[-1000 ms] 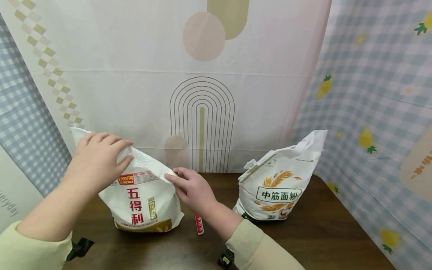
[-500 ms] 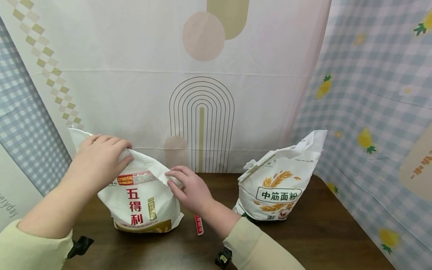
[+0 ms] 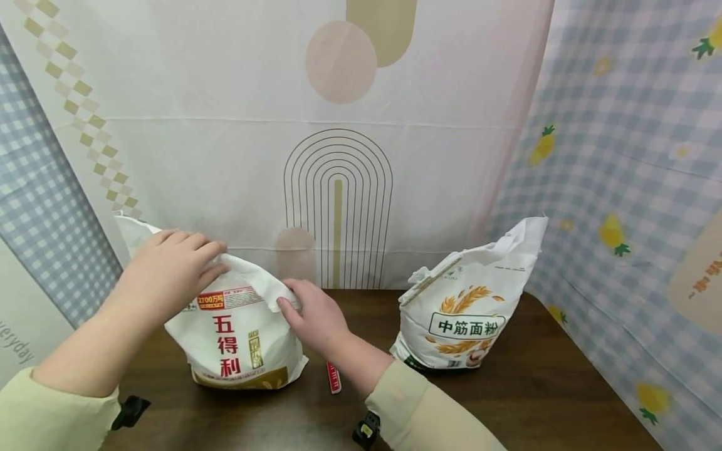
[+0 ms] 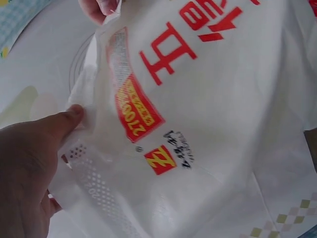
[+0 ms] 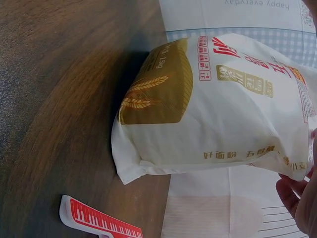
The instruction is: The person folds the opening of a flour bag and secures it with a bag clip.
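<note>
A white flour bag (image 3: 194, 341) with red lettering and a gold base band stands upright at the left of the table. My left hand (image 3: 169, 269) grips its top edge, thumb on the printed side and fingers over the back. In the left wrist view that thumb (image 4: 72, 116) presses the bag beside a row of small perforations. At the bag's upper right corner, my right hand (image 3: 318, 316) pinches the edge, with the other fingers partly hidden behind it. The right wrist view shows the bag's side (image 5: 233, 134) and its wheat print. The top edge slopes down toward the right hand.
A second white flour bag (image 3: 465, 313), with green lettering and wheat ears, stands at the right. Between the bags lies a red and white strip with a piano-key print (image 5: 99, 218), perhaps a clip, partly behind my right arm. Patterned cloths surround the dark wooden table (image 3: 536, 388).
My right hand has shifted its hold at the bag's corner, its fingers going behind the edge and the thumb to the front. The left hand has moved only slightly.
</note>
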Available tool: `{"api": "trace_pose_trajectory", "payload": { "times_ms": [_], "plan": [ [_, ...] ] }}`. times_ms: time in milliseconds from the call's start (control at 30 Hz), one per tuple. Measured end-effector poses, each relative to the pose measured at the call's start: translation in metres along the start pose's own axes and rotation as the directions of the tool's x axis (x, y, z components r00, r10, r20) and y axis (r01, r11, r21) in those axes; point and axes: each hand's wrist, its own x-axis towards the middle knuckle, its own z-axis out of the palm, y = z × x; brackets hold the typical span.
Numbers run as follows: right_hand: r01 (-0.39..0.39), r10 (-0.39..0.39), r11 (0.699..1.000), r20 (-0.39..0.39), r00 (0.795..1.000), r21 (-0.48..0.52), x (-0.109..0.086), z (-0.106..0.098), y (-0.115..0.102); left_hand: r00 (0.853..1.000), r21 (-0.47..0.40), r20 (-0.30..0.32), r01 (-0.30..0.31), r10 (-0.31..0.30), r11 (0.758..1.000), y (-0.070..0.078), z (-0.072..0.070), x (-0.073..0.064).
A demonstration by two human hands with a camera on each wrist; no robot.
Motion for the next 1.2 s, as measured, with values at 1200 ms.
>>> {"api": "trace_pose_trajectory", "payload": {
  "times_ms": [1200],
  "plan": [
    [-0.035, 0.043, 0.996, -0.094, 0.995, 0.082, -0.005, 0.010, 0.018, 0.926, 0.029, -0.346, -0.152, 0.152, 0.988, -0.013, 0.035, -0.021]
  ]
}}
